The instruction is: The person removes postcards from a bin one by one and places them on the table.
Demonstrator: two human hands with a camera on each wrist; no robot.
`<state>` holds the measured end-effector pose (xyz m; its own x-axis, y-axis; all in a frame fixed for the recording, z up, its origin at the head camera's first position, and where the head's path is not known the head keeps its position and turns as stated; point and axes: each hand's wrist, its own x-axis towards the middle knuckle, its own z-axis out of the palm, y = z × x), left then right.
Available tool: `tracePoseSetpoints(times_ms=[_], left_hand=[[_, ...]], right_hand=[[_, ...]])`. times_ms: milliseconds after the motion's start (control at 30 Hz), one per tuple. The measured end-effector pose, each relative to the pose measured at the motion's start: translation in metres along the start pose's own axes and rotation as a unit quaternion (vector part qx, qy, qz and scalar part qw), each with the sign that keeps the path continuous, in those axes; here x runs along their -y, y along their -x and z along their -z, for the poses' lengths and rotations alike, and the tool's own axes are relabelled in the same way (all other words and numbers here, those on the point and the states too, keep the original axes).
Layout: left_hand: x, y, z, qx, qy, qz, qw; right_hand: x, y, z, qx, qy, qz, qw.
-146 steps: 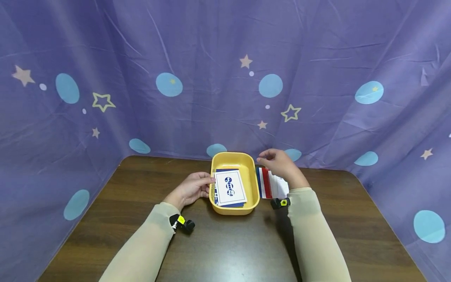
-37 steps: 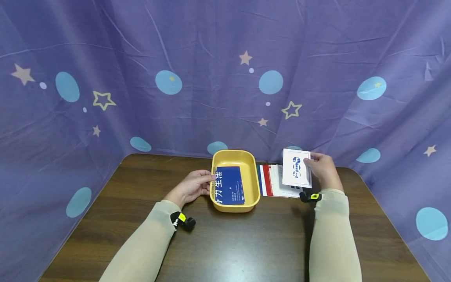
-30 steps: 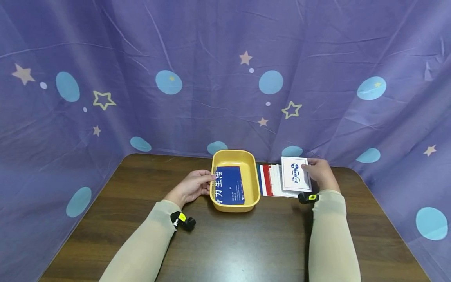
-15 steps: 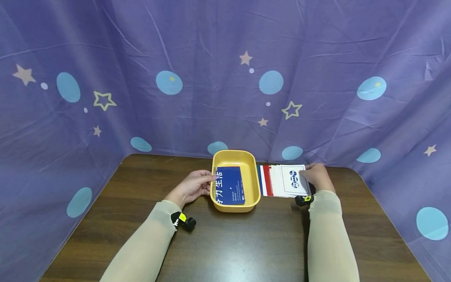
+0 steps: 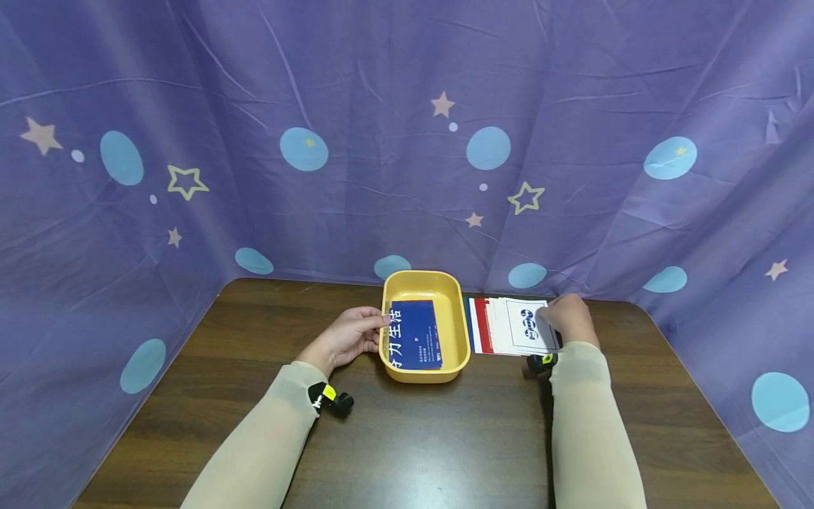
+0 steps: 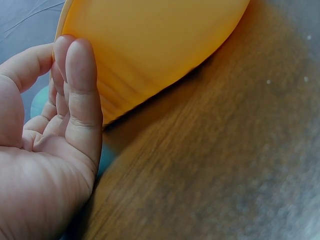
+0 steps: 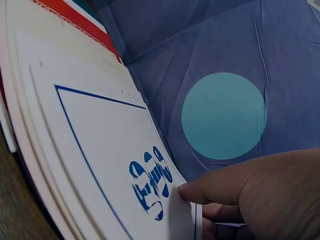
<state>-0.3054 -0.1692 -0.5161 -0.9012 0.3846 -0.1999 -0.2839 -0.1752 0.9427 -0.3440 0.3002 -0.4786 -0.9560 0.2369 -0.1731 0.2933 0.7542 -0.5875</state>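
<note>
My left hand (image 5: 346, 338) holds the left rim of a yellow plastic tray (image 5: 425, 377), thumb over the edge and fingers against the outer wall (image 6: 82, 95). Inside the tray lies a blue card (image 5: 413, 339) with white lettering, toward the left side. My right hand (image 5: 571, 318) pinches the right edge of a white card (image 5: 518, 332) with a blue border and blue emblem. That card overlaps a row of layered cards right of the tray; in the right wrist view, the thumb (image 7: 220, 185) lies on its face and the other fingers are behind it.
The overlapped cards (image 5: 482, 326) show white, red and blue edges close beside the tray's right wall. Beneath everything is a brown wooden table (image 5: 407, 445). A purple curtain (image 5: 407, 141) with stars and blue dots hangs along the back and sides.
The emblem card was in the tray; my right hand has carried it right, lowered it onto the row and shifted it slightly left. A blue card is uncovered. My left hand stays at the rim.
</note>
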Motion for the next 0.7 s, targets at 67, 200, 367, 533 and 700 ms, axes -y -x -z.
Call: tracePoseSetpoints(times_ms=[67, 200, 367, 533, 700], left_hand=[[0.000, 0.000, 0.000, -0.001, 0.000, 0.000, 1.0000], [-0.001, 0.001, -0.001, -0.003, -0.001, 0.000, 1.0000], [-0.001, 0.001, -0.001, -0.002, 0.000, 0.000, 1.0000], [-0.002, 0.002, -0.001, -0.001, -0.004, 0.001, 1.0000], [0.000, 0.001, 0.000, -0.004, -0.004, 0.001, 1.0000]], right_hand=[[0.000, 0.001, -0.001, 0.002, 0.005, -0.001, 1.0000], [0.001, 0.001, -0.003, 0.000, 0.018, -0.002, 0.9998], [0.000, -0.001, 0.000, 0.001, 0.017, -0.003, 0.9999], [0.002, 0.001, 0.008, -0.042, 0.009, 0.018, 0.9989], [0.016, 0.005, 0.013, -0.045, -0.013, 0.066, 0.9968]])
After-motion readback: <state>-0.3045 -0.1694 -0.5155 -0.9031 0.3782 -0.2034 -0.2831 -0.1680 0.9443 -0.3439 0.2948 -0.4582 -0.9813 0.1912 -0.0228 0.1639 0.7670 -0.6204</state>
